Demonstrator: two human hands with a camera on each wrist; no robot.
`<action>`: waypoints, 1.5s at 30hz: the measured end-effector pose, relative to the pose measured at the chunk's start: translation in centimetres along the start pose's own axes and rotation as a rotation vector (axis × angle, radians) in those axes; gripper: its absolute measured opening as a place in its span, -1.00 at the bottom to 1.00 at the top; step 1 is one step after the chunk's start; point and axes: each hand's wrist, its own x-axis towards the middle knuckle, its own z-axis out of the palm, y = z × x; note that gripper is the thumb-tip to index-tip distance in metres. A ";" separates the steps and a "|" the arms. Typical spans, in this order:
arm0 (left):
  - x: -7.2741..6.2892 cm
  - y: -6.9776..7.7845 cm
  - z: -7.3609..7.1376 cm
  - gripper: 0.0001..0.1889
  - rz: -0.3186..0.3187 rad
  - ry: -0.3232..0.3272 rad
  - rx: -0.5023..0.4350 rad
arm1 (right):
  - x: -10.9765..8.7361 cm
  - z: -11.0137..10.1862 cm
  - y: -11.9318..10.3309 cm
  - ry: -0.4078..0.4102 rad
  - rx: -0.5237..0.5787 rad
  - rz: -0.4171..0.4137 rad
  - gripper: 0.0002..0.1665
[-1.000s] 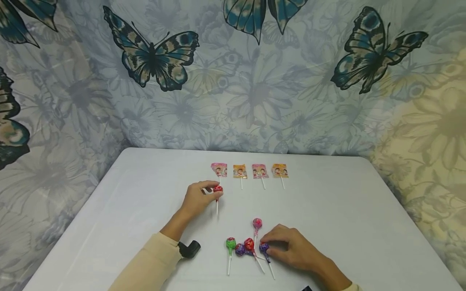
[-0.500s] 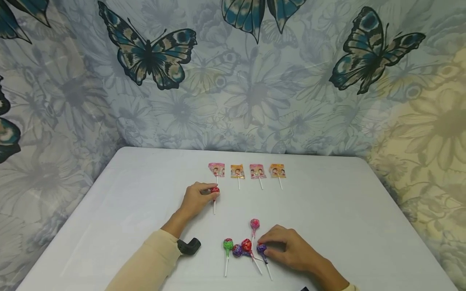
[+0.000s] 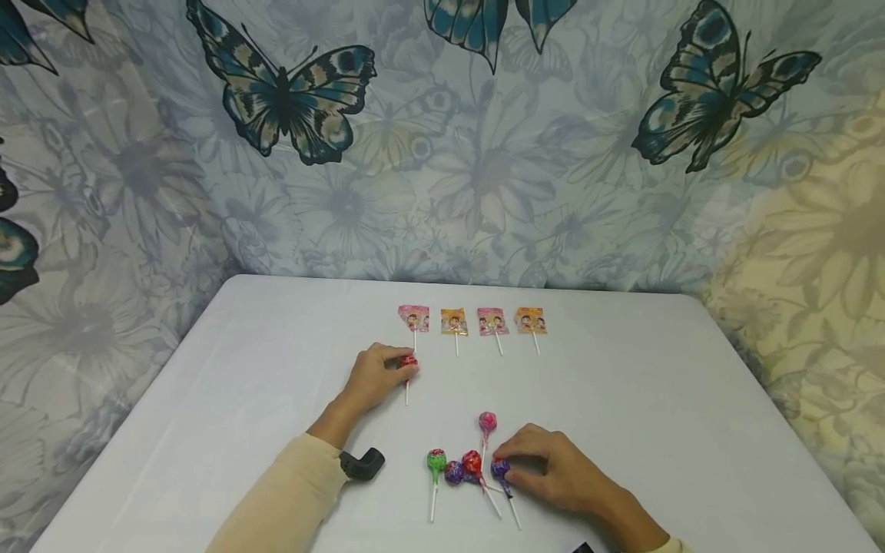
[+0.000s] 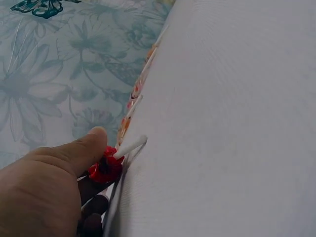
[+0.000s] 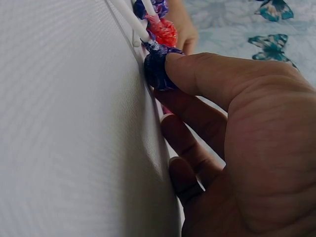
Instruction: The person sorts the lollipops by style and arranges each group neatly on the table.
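Note:
My left hand (image 3: 376,375) pinches a red-wrapped lollipop (image 4: 105,167) by its head between thumb and fingers, its white stick pointing toward me. It is just below the leftmost pink flat-packed lollipop (image 3: 414,318) of the back row. My right hand (image 3: 560,470) pinches the head of a purple lollipop (image 5: 159,68) at the right side of a small group. In that group lie a green lollipop (image 3: 436,461), a red lollipop (image 3: 472,462), another purple one (image 3: 453,472) and a pink lollipop (image 3: 487,421) farther back. Their sticks partly cross.
The white table (image 3: 276,330) reaches back to a butterfly-patterned wall covering (image 3: 484,169). Along the back, an orange packet lollipop (image 3: 454,322), a pink one (image 3: 492,321) and another orange one (image 3: 531,320) continue the row. A black wrist camera (image 3: 362,465) sticks out at the left cuff.
The left hand and its red lollipop have shifted very slightly, with the stick a little closer to the back row. The right hand stays at the purple lollipop; the head view moves slightly.

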 end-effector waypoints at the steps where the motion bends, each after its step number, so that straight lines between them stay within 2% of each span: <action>1: 0.0 0.0 0.0 -0.66 -0.002 -0.011 0.002 | 0.0 0.0 0.0 -0.001 0.001 0.000 -0.71; 8: -0.2 -0.1 -0.4 -0.68 0.003 -0.057 -0.032 | -0.2 0.0 -0.1 0.004 -0.004 0.008 -0.70; 22: -0.2 -0.3 -0.5 -0.69 0.068 -0.035 -0.060 | 0.0 0.1 0.0 0.003 0.007 0.005 -0.70; 45: -0.2 -0.2 -0.3 -0.69 0.007 -0.024 -0.078 | 0.1 0.2 0.1 0.041 0.069 -0.044 -0.67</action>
